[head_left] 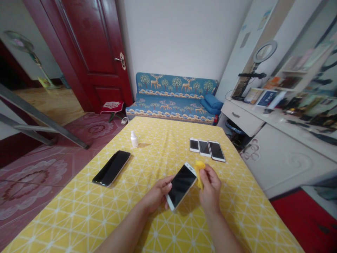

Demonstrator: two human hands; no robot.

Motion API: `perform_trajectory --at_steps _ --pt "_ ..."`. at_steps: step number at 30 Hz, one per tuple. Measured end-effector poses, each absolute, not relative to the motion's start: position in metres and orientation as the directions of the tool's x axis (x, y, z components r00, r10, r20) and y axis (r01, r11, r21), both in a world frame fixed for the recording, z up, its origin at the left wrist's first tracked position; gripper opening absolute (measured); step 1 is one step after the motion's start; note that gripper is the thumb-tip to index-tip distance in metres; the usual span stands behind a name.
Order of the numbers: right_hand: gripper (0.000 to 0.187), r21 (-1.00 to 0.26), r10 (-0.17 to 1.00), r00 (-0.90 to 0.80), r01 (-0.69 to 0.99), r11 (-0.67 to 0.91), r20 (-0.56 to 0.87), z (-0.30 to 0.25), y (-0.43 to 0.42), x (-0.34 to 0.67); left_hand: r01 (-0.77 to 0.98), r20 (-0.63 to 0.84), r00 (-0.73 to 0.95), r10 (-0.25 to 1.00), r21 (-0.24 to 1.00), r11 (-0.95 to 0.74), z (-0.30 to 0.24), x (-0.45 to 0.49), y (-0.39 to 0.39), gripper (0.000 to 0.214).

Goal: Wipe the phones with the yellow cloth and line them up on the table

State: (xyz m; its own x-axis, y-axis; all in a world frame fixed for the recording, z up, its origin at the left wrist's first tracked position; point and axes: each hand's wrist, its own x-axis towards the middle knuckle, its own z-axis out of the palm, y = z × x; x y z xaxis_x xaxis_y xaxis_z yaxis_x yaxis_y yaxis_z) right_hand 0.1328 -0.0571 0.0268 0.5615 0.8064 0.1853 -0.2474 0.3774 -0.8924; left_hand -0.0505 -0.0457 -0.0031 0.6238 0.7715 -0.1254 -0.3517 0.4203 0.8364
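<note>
My left hand (158, 193) is closed on the lower left edge of a white smartphone (182, 185) with a dark screen. The phone is tilted above the table, its top pointing up and to the right. In my right hand (211, 186) is a yellow cloth (199, 170), pinched between thumb and fingers beside the phone's upper right corner. Whether the cloth touches the phone I cannot tell. A black smartphone (112, 168) lies at the left, and a small white bottle (134, 139) stands upright behind it.
Three white-framed phones, among them a larger one (217, 151), lie in a row at the back right of the yellow patterned tablecloth (163, 137). A blue sofa (168, 102) stands beyond the table. To the right is a cluttered white dresser (244, 116).
</note>
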Motion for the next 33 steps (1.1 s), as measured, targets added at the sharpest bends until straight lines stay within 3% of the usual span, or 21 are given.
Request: perform_trajectory --at_steps 5,8,11,17,21,26,30,33 --pt "0.023 -0.945 0.946 0.315 -0.28 0.167 0.074 0.037 -0.062 0.137 -0.267 -0.124 0.764 0.633 0.832 0.485 0.002 -0.055 -0.054 0.057" --pt "0.023 -0.966 0.968 0.249 -0.244 0.088 0.025 0.035 -0.063 0.132 -0.245 -0.133 0.792 0.596 0.824 0.51 0.002 -0.054 -0.057 0.053" --pt "0.023 -0.968 0.943 0.333 -0.226 0.107 0.027 0.026 -0.061 0.118 -0.278 -0.142 0.773 0.618 0.801 0.531 0.002 -0.05 -0.057 0.05" --pt "0.03 -0.908 0.841 0.54 -0.372 0.193 -0.042 0.014 -0.053 0.108 -0.421 -0.128 0.681 0.721 0.737 0.529 0.005 -0.045 -0.052 0.042" --pt "0.03 -0.924 0.809 0.582 -0.258 0.281 0.083 0.015 -0.054 0.117 -0.426 -0.127 0.672 0.73 0.74 0.52 -0.001 -0.044 -0.051 0.041" --pt "0.023 -0.93 0.728 0.585 0.152 0.333 0.357 0.016 -0.06 0.122 -0.415 -0.153 0.647 0.747 0.751 0.514 -0.007 -0.044 -0.051 0.04" --pt "0.012 -0.755 0.708 0.306 0.432 0.492 0.637 0.02 -0.069 0.114 -0.453 -0.157 0.587 0.794 0.749 0.483 -0.008 -0.043 -0.05 0.035" --pt "0.016 -0.698 0.741 0.083 0.417 0.581 0.666 0.022 -0.079 0.103 -0.501 -0.211 0.5 0.84 0.721 0.479 -0.008 -0.043 -0.048 0.036"
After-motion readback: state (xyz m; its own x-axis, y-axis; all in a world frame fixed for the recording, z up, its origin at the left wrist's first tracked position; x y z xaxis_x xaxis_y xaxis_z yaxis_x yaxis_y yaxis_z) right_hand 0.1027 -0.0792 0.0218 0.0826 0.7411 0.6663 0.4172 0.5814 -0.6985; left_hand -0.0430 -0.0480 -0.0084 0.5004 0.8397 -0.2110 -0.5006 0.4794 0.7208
